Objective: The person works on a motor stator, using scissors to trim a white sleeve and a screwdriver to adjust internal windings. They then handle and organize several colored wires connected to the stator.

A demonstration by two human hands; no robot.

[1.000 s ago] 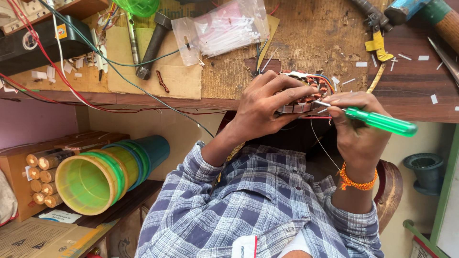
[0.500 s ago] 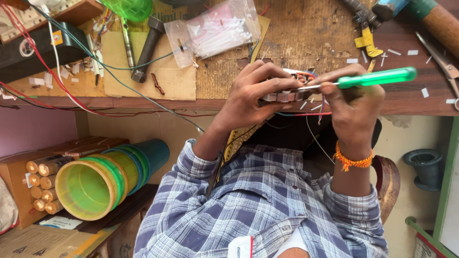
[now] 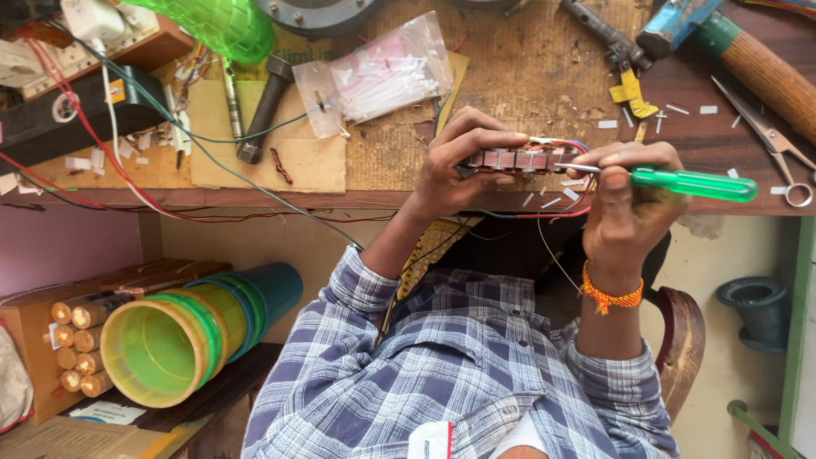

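Two hands are busy at the front edge of the wooden surface. The left hand is curled around a small block of metal plates with wires, gripping it from the 9 o'clock side. The right hand is closed around a green screwdriver, with the thin metal tip touching the block at its 3 o'clock end. To do this well, I think the block should be kept very steady and the tip pushed in slowly, so it does not slip and scratch the thin wires. The block is long and flat, made of many small grey pieces in a row, with red and blue wires looping out. At 12 o'clock from it lies a clear bag of white sticks. Scissors lie at 3 o'clock.
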